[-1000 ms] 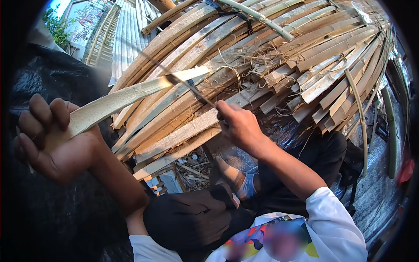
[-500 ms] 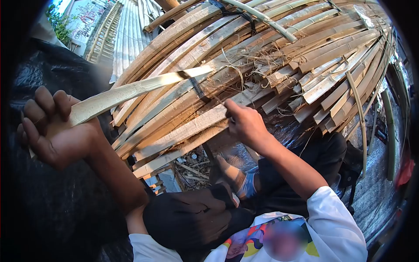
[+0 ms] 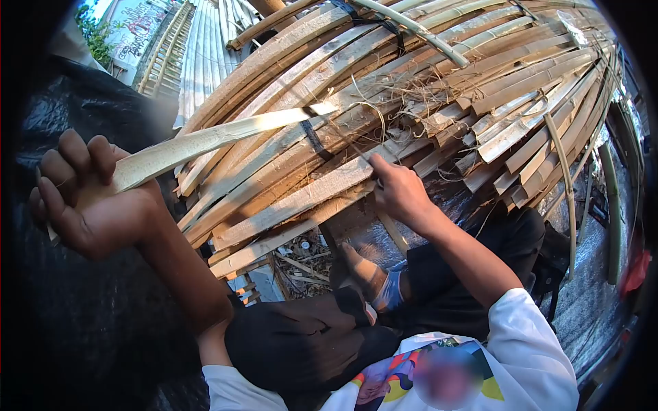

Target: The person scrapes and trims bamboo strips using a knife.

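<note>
As the left hand [image 3: 110, 211] clutched the strip [image 3: 218, 137], the right hand [image 3: 403, 195] slid its gripped blade [image 3: 355, 146] rightward, stroke seemingly ending.

Strip [image 3: 205, 140] pale cream; shirt [image 3: 531, 342] white, multicoloured print [image 3: 396, 373]; sheeting [image 3: 79, 92] black.

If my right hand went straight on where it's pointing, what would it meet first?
Probably stacked bamboo strips, up and left of your right hand, though depth is unclear; it might pass above them to the held pale strip.

White short-sleeved shirt [image 3: 531, 342]; multicoloured print [image 3: 375, 385] across front; black trousers [image 3: 295, 335]
</note>
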Demonstrator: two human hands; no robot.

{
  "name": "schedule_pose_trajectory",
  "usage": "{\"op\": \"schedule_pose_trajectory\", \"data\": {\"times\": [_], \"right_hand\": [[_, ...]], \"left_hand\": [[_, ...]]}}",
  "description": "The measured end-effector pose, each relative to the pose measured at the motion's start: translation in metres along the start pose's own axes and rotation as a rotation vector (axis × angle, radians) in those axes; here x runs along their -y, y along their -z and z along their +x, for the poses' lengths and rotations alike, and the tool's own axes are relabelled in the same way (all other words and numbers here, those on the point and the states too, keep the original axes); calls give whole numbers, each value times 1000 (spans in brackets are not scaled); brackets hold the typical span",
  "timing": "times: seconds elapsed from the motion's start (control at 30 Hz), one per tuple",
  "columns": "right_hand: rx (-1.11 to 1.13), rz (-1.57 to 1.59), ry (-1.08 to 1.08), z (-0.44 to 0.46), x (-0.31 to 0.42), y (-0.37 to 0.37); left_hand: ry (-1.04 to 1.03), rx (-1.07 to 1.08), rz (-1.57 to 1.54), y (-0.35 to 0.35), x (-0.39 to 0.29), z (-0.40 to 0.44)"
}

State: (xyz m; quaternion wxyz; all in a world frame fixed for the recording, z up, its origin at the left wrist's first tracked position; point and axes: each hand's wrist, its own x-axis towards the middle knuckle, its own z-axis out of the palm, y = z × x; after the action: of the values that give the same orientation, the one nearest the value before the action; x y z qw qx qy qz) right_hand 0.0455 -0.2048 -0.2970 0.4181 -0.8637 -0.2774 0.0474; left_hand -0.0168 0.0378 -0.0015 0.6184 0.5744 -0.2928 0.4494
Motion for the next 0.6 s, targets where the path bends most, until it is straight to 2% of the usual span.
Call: {"op": "schedule_pose_trajectory", "data": {"times": [0.03, 0.17, 0.33, 0.43, 0.53, 0.6], "right_hand": [[50, -68, -132, 1, -18, -2], [97, -140, -164, -10, -12, 17], [-6, 64, 33, -7, 43, 47], [-25, 225, 222, -9, 83, 61], [-19, 341, 328, -5, 112, 56], [-22, 356, 322, -1, 114, 51]], "left_hand": [[-5, -4, 2, -3, -1, -2], [17, 46, -10, -19, 3, -5], [-97, 26, 164, -22, 10, 3], [-90, -1, 156, -21, 7, 1], [-61, 50, 102, -23, 3, -3], [-63, 69, 110, -24, 1, -7]]}}
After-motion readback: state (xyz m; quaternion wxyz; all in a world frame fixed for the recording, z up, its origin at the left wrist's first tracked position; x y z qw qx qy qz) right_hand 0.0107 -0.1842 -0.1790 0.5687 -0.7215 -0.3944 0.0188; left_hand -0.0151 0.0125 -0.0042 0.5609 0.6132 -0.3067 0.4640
